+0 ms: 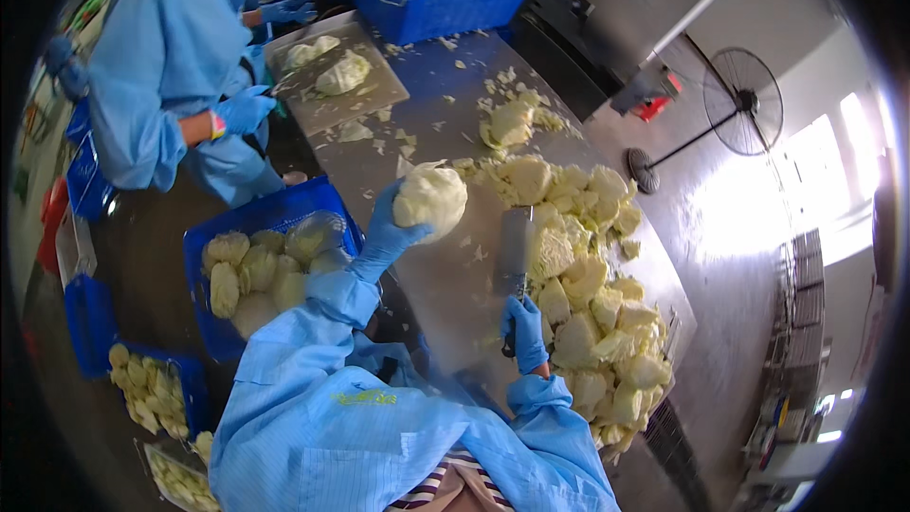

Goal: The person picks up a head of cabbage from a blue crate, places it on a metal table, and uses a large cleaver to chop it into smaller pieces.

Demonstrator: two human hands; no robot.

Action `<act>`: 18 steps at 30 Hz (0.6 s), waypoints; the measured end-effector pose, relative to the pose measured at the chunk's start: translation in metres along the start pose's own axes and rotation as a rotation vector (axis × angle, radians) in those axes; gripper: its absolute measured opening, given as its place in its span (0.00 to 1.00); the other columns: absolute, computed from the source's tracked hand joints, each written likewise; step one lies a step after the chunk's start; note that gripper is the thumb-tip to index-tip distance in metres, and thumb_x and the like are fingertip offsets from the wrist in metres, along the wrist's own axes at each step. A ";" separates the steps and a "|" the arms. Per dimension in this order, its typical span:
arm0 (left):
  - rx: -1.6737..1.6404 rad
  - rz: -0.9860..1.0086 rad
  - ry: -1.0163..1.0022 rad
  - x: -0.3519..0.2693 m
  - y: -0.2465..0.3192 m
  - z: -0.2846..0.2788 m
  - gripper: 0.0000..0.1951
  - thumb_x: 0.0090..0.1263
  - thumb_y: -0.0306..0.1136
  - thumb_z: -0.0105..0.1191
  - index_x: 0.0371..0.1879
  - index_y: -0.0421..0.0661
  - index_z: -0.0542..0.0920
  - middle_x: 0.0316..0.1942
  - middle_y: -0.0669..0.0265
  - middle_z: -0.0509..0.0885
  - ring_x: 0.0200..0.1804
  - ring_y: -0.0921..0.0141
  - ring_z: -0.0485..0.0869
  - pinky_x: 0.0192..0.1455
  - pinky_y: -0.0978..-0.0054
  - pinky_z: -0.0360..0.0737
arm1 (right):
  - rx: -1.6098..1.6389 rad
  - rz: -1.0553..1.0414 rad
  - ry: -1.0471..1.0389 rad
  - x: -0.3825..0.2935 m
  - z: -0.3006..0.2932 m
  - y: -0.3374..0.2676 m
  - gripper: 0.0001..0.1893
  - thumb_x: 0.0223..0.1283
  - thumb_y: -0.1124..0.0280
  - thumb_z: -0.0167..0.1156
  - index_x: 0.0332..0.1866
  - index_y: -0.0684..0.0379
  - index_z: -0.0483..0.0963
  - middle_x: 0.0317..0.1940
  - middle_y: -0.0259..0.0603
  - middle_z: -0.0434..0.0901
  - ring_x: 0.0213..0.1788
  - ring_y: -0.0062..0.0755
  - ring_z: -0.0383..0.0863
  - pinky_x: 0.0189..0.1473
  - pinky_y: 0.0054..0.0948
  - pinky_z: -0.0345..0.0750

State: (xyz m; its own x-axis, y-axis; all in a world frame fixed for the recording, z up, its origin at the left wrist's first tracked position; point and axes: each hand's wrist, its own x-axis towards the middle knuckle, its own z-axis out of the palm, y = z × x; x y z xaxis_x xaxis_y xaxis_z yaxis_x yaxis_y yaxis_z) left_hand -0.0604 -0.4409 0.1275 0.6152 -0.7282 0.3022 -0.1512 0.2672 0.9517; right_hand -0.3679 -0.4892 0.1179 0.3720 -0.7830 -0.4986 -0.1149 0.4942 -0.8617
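A pale, trimmed cabbage head [431,202] is held in my left hand [389,227], which wears a blue glove, over the near left part of the steel table [448,291]. My right hand [525,334], gloved too, grips the dark handle of a cleaver [515,249]. Its broad blade points away from me, beside a large heap of cut cabbage pieces [579,284] along the table's right side. Blade and cabbage head are apart.
At my left stands a blue crate [213,341] of whole cabbages [259,270]. A co-worker [170,71] stands far left by a cutting board [338,103] bearing cabbage. Another blue crate [448,3] sits at the table's far end. A pedestal fan [743,101] stands on the floor to the right.
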 end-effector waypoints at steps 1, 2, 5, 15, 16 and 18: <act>0.198 0.132 -0.047 0.002 0.006 0.009 0.35 0.50 0.32 0.67 0.61 0.45 0.68 0.51 0.61 0.74 0.54 0.60 0.74 0.58 0.63 0.72 | 0.054 0.017 0.015 -0.009 0.004 0.004 0.06 0.63 0.67 0.56 0.34 0.53 0.68 0.18 0.29 0.67 0.14 0.21 0.66 0.16 0.23 0.66; 0.392 0.270 -0.093 0.003 0.009 0.015 0.36 0.48 0.31 0.67 0.61 0.46 0.68 0.50 0.61 0.73 0.54 0.59 0.73 0.58 0.63 0.71 | 0.107 0.034 0.028 -0.019 0.009 0.005 0.06 0.63 0.67 0.56 0.34 0.53 0.68 0.18 0.29 0.67 0.15 0.21 0.66 0.16 0.23 0.66; 0.915 0.498 -0.399 -0.022 -0.038 0.022 0.36 0.45 0.28 0.65 0.59 0.57 0.72 0.48 0.61 0.71 0.53 0.58 0.71 0.58 0.61 0.69 | 0.137 0.048 0.057 -0.035 0.007 0.018 0.05 0.63 0.67 0.56 0.35 0.54 0.68 0.18 0.29 0.67 0.14 0.21 0.67 0.16 0.22 0.66; 0.732 0.331 -0.297 -0.068 -0.012 0.003 0.39 0.53 0.44 0.67 0.63 0.44 0.65 0.60 0.50 0.65 0.64 0.52 0.62 0.66 0.55 0.60 | -0.046 -0.009 0.182 -0.051 0.013 0.048 0.06 0.63 0.68 0.55 0.34 0.59 0.71 0.18 0.31 0.71 0.14 0.19 0.68 0.17 0.21 0.67; 0.668 0.275 -0.229 -0.057 -0.022 0.008 0.40 0.53 0.45 0.67 0.63 0.42 0.63 0.59 0.49 0.66 0.64 0.51 0.63 0.66 0.54 0.60 | -0.083 -0.034 0.201 -0.050 0.015 0.047 0.06 0.63 0.68 0.55 0.35 0.59 0.72 0.18 0.31 0.71 0.15 0.19 0.68 0.17 0.21 0.67; 0.562 0.068 -0.183 -0.040 -0.052 0.016 0.47 0.50 0.48 0.69 0.64 0.36 0.58 0.57 0.46 0.67 0.62 0.51 0.66 0.65 0.57 0.63 | -0.065 -0.081 0.218 -0.055 0.023 0.038 0.06 0.63 0.69 0.55 0.38 0.61 0.73 0.19 0.30 0.71 0.15 0.18 0.68 0.17 0.20 0.67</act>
State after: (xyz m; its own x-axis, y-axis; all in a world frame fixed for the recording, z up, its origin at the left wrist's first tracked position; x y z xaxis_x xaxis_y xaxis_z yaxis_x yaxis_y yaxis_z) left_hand -0.0893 -0.4356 0.0664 0.4543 -0.8314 0.3200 -0.6024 -0.0220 0.7979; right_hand -0.3712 -0.4185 0.1143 0.1758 -0.8855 -0.4300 -0.1540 0.4067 -0.9005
